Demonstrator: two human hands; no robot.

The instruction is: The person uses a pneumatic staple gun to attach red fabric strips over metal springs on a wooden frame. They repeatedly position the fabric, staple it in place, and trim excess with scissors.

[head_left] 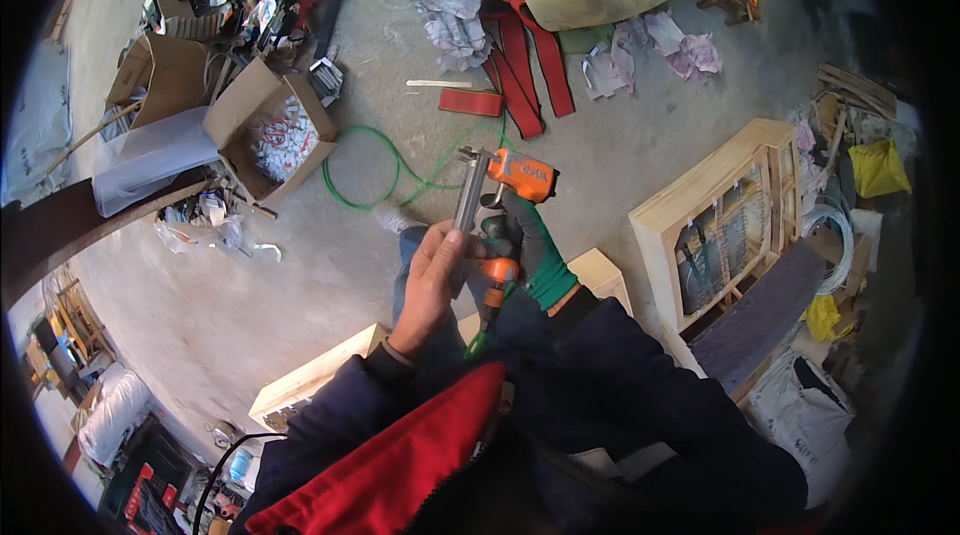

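Observation:
An orange and black air staple gun [526,176] is held up in front of my body, over the floor. My right hand [538,253], in a green and dark glove, is closed around its grip. With bare fingers, my left hand [428,280] pinches the long silver magazine [470,197] along the gun's left side. Whether a strip of staples lies in the magazine cannot be made out. A hose fitting [492,300] hangs from the orange lower end of the handle, joined to a green hose.
Green air hose [345,197] loops across the concrete floor ahead. An open cardboard box [320,115] of small white pieces stands at the left, beside a scrap heap. Red webbing strips [515,70] lie far ahead. A wooden frame [655,235] with springs stands at the right.

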